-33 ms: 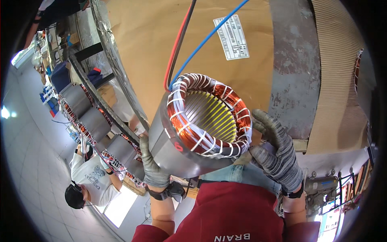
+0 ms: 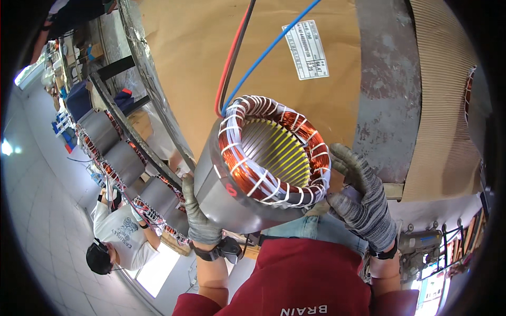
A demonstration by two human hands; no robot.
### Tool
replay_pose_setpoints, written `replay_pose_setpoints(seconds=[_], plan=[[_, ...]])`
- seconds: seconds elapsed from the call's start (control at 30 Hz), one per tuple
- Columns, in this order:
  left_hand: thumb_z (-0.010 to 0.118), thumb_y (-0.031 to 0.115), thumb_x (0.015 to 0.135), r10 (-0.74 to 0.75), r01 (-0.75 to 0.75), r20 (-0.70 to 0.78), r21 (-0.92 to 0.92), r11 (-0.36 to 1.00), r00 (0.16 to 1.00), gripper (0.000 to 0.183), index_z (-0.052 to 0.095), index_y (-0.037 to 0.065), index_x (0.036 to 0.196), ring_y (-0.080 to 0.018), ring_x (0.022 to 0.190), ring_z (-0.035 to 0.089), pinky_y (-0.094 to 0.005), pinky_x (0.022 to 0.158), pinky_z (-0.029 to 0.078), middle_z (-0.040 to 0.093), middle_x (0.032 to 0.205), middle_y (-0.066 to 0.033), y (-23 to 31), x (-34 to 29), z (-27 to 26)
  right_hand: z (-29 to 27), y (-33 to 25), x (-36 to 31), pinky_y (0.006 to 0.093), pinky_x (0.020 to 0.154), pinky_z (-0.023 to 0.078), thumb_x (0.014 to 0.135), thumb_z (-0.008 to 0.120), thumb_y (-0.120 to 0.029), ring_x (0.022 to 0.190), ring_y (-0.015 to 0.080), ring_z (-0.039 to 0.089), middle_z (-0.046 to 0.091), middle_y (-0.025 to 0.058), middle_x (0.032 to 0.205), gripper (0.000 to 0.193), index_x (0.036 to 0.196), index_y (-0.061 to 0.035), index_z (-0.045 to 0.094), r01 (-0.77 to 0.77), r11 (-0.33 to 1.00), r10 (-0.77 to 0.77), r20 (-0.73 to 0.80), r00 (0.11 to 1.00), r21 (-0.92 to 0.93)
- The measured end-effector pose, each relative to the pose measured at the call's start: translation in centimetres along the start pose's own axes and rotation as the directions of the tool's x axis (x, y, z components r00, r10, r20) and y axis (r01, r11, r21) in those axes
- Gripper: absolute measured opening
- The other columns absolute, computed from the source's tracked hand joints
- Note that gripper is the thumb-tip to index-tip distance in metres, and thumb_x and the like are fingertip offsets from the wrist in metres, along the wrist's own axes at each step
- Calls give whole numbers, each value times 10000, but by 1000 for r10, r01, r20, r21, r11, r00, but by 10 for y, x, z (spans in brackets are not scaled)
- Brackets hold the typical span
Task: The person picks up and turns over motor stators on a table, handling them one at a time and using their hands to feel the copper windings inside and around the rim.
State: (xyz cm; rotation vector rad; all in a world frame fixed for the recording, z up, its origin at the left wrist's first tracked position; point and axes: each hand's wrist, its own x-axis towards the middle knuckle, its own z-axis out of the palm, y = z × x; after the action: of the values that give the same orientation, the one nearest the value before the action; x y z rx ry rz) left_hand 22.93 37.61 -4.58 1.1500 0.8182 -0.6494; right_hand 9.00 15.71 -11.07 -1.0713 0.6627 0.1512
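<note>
A motor stator (image 2: 226, 203) with a smooth grey metal shell stands tilted in front of me, its open end towards me. Around its mouth runs a ring of copper windings (image 2: 244, 176) laced with white cord, with yellow slot liners (image 2: 287, 163) inside. Red, black and blue lead wires (image 2: 263, 56) rise from the ring. My left hand (image 2: 201, 218), in a grey glove, presses against the shell's left side, fingers mostly hidden. My right hand (image 2: 363, 200), in a striped grey glove, curls at the ring's right edge. A small dark patch between its thumb and fingers is unclear.
Brown cardboard (image 2: 200, 58) with a white label (image 2: 307, 50) covers the worktop, beside a worn grey metal strip (image 2: 387, 95) and corrugated cardboard (image 2: 443, 100). Several more stators (image 2: 124, 158) line a rack at left, where another person (image 2: 124, 231) works. Part of another stator (image 2: 479, 105) shows far right.
Very little differs. The cardboard and its label sit slightly further right in the picture, and the red mark on the shell has shifted a touch left. Both hands keep their places.
</note>
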Motion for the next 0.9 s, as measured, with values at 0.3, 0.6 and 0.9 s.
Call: replay_pose_setpoints(seconds=[0.3,0.6,0.9], plan=[[407,472,872,5,6,-75,146,989,997,551,472,27,1191,-201,1035,517,-344,913,404,530,1161,-107,17,26,-31,17,-17,20,345,945,365,675,725,-314,1134,248,476,506,128,1200,708,1248,-34,416,-61,998,61,30,998,-8],[456,480,841,174,-159,-51,224,961,983,516,512,51,1123,-174,865,572,-315,767,464,583,1003,-71,17,25,-65,29,-31,46,338,944,357,671,710,-414,1101,234,493,520,122,1170,736,1237,-32,435,-92,995,94,76,993,-21],[566,467,785,-93,-99,139,934,343,986,419,623,90,957,-159,722,597,-300,655,475,635,811,-41,-30,-26,-63,38,-24,75,306,760,444,691,712,-329,847,202,579,585,92,901,455,1007,-35,570,-19,998,31,196,980,-63]])
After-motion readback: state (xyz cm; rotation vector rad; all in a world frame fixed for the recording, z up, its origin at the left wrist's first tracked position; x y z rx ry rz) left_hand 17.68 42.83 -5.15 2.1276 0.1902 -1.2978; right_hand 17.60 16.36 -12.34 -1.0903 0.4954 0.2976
